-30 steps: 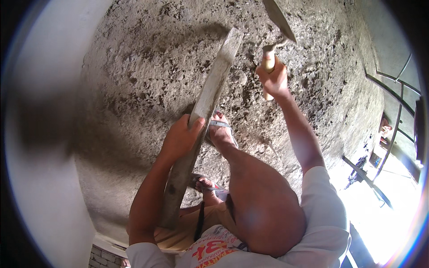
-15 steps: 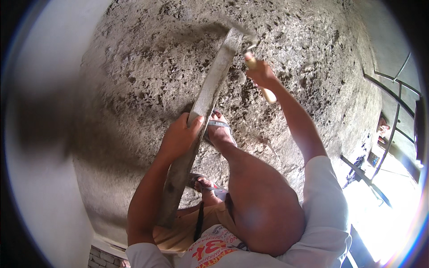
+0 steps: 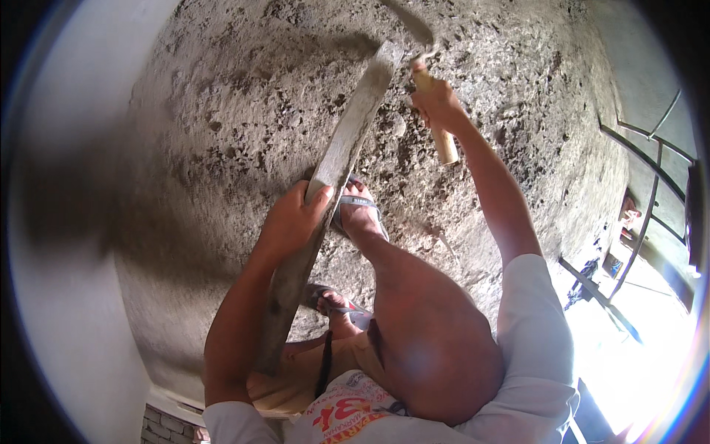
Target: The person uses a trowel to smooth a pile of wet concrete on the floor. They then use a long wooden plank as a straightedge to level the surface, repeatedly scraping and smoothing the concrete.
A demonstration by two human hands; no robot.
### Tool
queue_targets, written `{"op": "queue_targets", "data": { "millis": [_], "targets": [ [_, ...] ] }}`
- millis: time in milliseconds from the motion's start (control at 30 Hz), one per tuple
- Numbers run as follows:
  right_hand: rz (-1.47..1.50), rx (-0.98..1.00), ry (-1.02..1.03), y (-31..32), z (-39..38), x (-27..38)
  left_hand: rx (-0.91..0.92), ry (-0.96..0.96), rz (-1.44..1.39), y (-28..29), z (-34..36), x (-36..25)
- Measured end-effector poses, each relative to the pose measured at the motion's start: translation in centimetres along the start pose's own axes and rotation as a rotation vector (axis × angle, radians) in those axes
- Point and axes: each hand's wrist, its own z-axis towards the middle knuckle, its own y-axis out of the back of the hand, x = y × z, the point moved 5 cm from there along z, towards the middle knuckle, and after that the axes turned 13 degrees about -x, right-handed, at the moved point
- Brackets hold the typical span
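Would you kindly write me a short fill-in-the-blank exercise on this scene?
The right hand holds the trowel by its ____.
Its blade points ____ from the feet.
The board is gripped by the ____ hand.
The sandals in view number ____.

Missing words: handle; away; left; two.

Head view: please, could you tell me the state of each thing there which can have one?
Left hand: closed on the board.
Right hand: closed around the trowel's handle.
Board: gripped, slanting; floor contact unclear.
Trowel: held, blade pointing away from the person.
Sandals: worn on both feet.
Floor: rough and pitted.
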Motion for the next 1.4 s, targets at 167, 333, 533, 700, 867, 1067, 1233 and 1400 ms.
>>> {"op": "queue_targets", "data": {
  "millis": [167,333,533,700,867,1067,1233,1400],
  "targets": [
    [0.337,0.027,0.212,-0.3,-1.1,-0.4,0.037,0.042,0.024,-0.5,0.2,-0.2],
    [-0.146,0.119,-0.129,-1.5,0.5,-1.8,0.040,-0.014,-0.038,-0.3,0.4,0.9],
    [0.300,-0.079,0.185,0.9,-6.3,-0.8,-0.012,-0.029,-0.003,-0.1,1.0,0.3],
    [0.055,-0.349,0.111,2.7,-9.5,-0.3,-0.094,-0.229,0.068,-1.0,4.1,1.4],
    [0.244,-0.371,0.290,3.0,-9.7,5.4,-0.120,-0.156,0.083,-0.9,9.2,6.3],
    [0.044,-0.380,0.346,0.8,-8.8,7.9,-0.589,-0.560,0.382,0.8,9.8,5.4],
    [0.063,-0.533,0.534,-0.4,-9.1,8.0,-0.677,-0.557,0.649,0.8,8.7,6.7],
    [0.098,-0.463,0.460,-4.2,-7.2,6.3,-0.647,-0.462,0.602,0.8,8.9,9.2]
  ]
}}
